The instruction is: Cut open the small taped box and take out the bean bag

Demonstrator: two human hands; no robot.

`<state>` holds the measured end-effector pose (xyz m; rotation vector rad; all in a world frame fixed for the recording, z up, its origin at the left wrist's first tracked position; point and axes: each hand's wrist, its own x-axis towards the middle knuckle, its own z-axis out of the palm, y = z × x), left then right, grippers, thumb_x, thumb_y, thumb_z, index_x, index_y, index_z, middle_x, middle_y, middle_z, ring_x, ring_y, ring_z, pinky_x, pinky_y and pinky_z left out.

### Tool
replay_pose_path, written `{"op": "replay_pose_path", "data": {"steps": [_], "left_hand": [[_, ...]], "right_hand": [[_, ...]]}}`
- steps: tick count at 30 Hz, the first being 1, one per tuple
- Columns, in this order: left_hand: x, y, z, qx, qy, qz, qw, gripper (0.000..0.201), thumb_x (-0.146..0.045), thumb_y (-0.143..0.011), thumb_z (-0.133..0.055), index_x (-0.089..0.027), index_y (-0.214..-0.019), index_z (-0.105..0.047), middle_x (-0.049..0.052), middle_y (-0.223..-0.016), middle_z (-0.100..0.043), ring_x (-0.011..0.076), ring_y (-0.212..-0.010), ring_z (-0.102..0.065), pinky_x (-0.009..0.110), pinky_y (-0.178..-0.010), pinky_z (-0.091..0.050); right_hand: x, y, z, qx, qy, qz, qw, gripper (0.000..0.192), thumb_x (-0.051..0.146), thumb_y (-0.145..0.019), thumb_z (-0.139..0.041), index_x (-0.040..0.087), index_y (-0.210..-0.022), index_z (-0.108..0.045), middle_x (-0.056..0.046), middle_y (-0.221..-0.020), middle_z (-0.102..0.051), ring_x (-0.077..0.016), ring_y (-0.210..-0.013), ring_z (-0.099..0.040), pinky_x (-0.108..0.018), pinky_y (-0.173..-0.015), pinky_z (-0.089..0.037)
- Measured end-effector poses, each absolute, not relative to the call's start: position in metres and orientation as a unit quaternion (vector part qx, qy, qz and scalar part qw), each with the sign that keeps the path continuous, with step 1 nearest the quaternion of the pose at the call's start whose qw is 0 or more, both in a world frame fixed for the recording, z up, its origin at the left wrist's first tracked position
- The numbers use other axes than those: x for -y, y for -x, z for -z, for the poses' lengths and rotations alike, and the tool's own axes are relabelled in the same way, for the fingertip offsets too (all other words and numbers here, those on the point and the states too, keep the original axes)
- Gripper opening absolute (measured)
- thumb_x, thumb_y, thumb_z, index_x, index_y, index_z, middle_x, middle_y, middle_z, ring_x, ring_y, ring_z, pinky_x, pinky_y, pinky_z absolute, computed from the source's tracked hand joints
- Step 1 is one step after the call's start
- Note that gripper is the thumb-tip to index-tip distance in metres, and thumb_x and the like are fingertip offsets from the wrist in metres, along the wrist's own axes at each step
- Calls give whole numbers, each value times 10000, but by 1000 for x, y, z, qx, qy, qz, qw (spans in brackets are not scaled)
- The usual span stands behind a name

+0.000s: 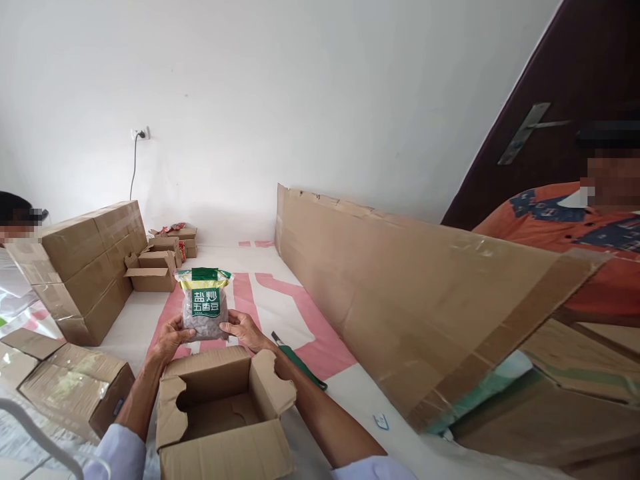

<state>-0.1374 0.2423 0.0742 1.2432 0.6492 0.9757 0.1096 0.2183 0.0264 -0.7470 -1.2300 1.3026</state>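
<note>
Both hands hold up a clear bag of brown beans (205,305) with a green label and green top. My left hand (171,336) grips its lower left corner and my right hand (242,329) grips its lower right corner. The bag is upright, just beyond and above an open small cardboard box (226,413) with its flaps up. The box looks empty inside.
A green-handled knife (299,361) lies on the white and pink sheet to the right of my arm. A long cardboard sheet (400,293) stands at right. Stacked cartons (85,267) and small open boxes (155,267) are at left. A person in orange (590,240) sits at right; another person (13,267) is at the left edge.
</note>
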Motion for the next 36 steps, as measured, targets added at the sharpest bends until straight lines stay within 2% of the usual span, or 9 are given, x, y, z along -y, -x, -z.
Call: {"op": "replay_pose_path", "data": {"steps": [11, 16, 19, 22, 25, 29, 32, 34, 36], "left_hand": [[-245, 138, -70, -298, -553, -428, 649, 586, -286, -565, -1023, -128, -1080, -794, 97, -961, -836, 252, -835, -767, 358, -809, -588], [-249, 138, -70, -291, -573, -407, 649, 581, -363, -597, -993, -148, -1097, -791, 100, -1020, -828, 264, -897, -755, 374, -859, -571], [-255, 139, -66, -311, -599, -358, 646, 496, -335, -570, -991, -144, -990, -807, 88, -944, -814, 249, -868, -732, 355, -837, -556], [-262, 143, -54, -356, -604, -314, 641, 427, -323, -586, -986, -152, -936, -813, 85, -939, -802, 234, -889, -726, 304, -776, -541], [-266, 146, -32, -413, -578, -283, 644, 518, -443, -634, -970, -158, -1035, -809, 105, -980, -792, 250, -893, -753, 298, -720, -549], [-268, 148, 4, -476, -537, -294, 631, 621, -475, -608, -982, -135, -1086, -779, 64, -785, -740, 219, -696, -722, 281, -601, -523], [-266, 145, 24, -502, -511, -336, 612, 556, -477, -660, -945, -156, -1078, -767, 13, -671, -680, 179, -564, -647, 270, -511, -454], [-261, 143, 32, -502, -502, -363, 603, 476, -483, -689, -922, -172, -1020, -780, 28, -684, -699, 194, -581, -663, 284, -511, -451], [-251, 144, 37, -493, -500, -384, 599, 443, -531, -716, -902, -187, -975, -802, 71, -791, -762, 238, -714, -734, 301, -584, -516]], "right_hand": [[-214, -110, -33, 515, 326, -560, 561, 571, 567, -650, -983, 173, -979, -733, -46, -864, -772, -172, -702, -635, -334, -672, -533], [-203, -108, -39, 506, 316, -584, 551, 622, 570, -702, -950, 211, -1162, -733, -55, -1029, -793, -195, -809, -685, -340, -734, -552], [-198, -113, -36, 510, 328, -580, 544, 629, 545, -707, -931, 219, -1205, -727, -57, -1078, -794, -235, -926, -714, -370, -815, -574], [-201, -127, -32, 552, 382, -538, 511, 515, 479, -727, -887, 182, -1120, -737, -45, -981, -781, -214, -860, -697, -339, -777, -555], [-214, -139, -34, 599, 437, -509, 438, 381, 431, -729, -823, 164, -975, -712, -1, -793, -707, -150, -661, -604, -270, -596, -465], [-245, -137, -47, 651, 479, -481, 338, 235, 402, -749, -724, 194, -809, -632, 45, -630, -594, -117, -527, -516, -246, -491, -398], [-280, -119, -57, 681, 487, -463, 292, 162, 338, -738, -710, 211, -737, -608, 42, -584, -580, -129, -501, -529, -254, -470, -403], [-311, -100, -63, 691, 484, -455, 284, 137, 279, -726, -726, 216, -699, -608, 36, -560, -576, -141, -489, -540, -266, -462, -398], [-347, -77, -66, 700, 483, -444, 281, 145, 220, -729, -746, 217, -672, -613, 31, -539, -575, -150, -479, -542, -283, -463, -395]]}}
